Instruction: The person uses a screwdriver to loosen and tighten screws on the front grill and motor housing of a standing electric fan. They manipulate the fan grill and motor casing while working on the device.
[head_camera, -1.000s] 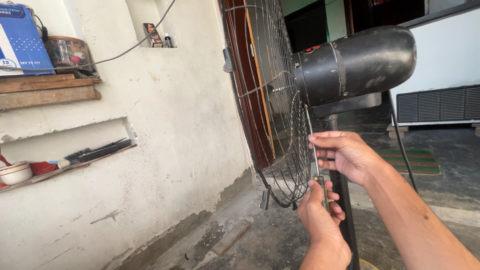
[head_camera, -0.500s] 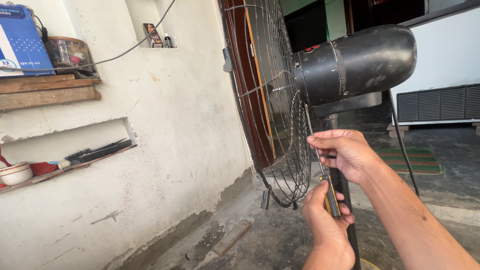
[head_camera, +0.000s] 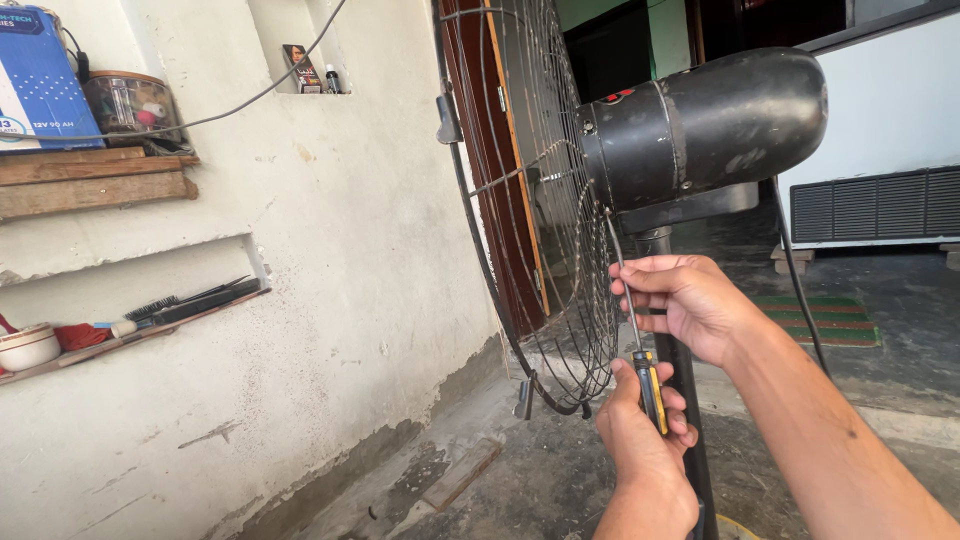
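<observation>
— What did the head camera show of the hands?

— The left hand (head_camera: 640, 440) was wrapped around the yellow-and-black handle of a screwdriver (head_camera: 634, 335), low in the picture beside the black stand pole (head_camera: 685, 400). The right hand (head_camera: 690, 305) sat just above it, fingers pinched narrowly on the thin metal shaft.

— And where did the screwdriver point?

— Upward. The shaft ran from the handle past the right hand to the underside of the black motor housing (head_camera: 710, 125), near where the housing met the wire guard (head_camera: 540, 200). Whether the tip sat in a screw, I couldn't tell.

— How did the fan stand?

— Upright on its pole on the concrete floor (head_camera: 400, 480), the round guard facing the plaster wall (head_camera: 340, 250), its lower rim near the floor's wall-side edge. A black cord (head_camera: 795, 280) hung down behind the housing.

— Anything else about?

— On the wall, a wooden shelf (head_camera: 95, 180) carried a blue box (head_camera: 40, 80) and a clear jar (head_camera: 130, 105). A lower ledge held brushes (head_camera: 185, 305) and a white bowl (head_camera: 28, 347) at its left end. A grey louvred panel (head_camera: 870, 205) stood well apart, at the right edge.
</observation>
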